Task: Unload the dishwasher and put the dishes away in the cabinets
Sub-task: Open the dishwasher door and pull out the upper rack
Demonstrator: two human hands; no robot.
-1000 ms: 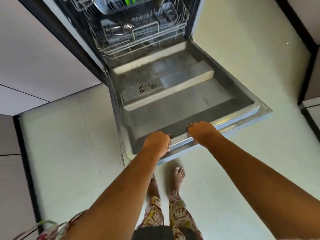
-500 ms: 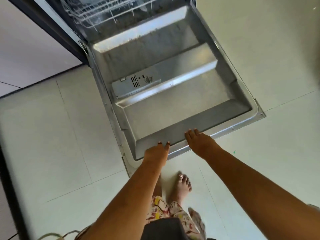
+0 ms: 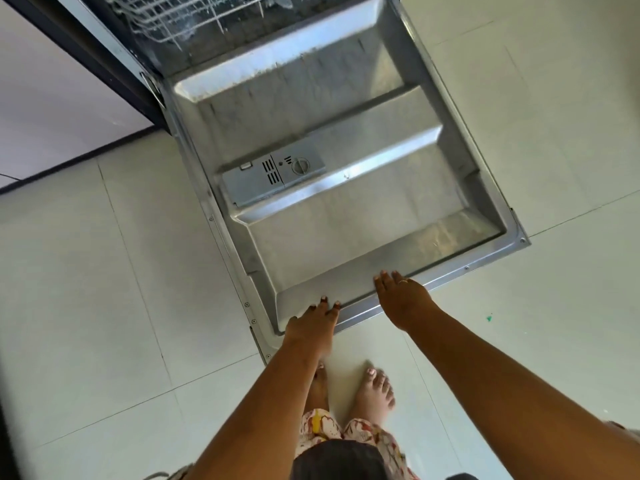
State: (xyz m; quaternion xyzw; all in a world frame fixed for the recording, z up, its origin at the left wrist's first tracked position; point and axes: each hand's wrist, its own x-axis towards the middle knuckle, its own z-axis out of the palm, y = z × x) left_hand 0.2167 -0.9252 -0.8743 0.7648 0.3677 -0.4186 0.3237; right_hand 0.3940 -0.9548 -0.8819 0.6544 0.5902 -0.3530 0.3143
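Observation:
The dishwasher door (image 3: pixel 346 237) lies folded down flat, its steel inner face up, with the detergent compartment (image 3: pixel 273 176) in the middle. At the top of the view the white wire lower rack (image 3: pixel 180 15) shows inside the tub; I cannot make out any dishes in it. My left hand (image 3: pixel 313 323) rests flat with its fingertips on the door's near edge, fingers stretched out. My right hand (image 3: pixel 403 299) lies flat over the same edge a little to the right, a ring on one finger. Neither hand holds anything.
Pale floor tiles (image 3: pixel 104 271) surround the door on both sides. A light cabinet front with a dark plinth (image 3: pixel 69 98) runs along the left of the dishwasher. My bare feet (image 3: pixel 374 389) stand just behind the door's near edge.
The door has gone from partly lowered to fully down. Both hands were curled around its top edge and now lie flat and unclenched on it. The view has tipped downward.

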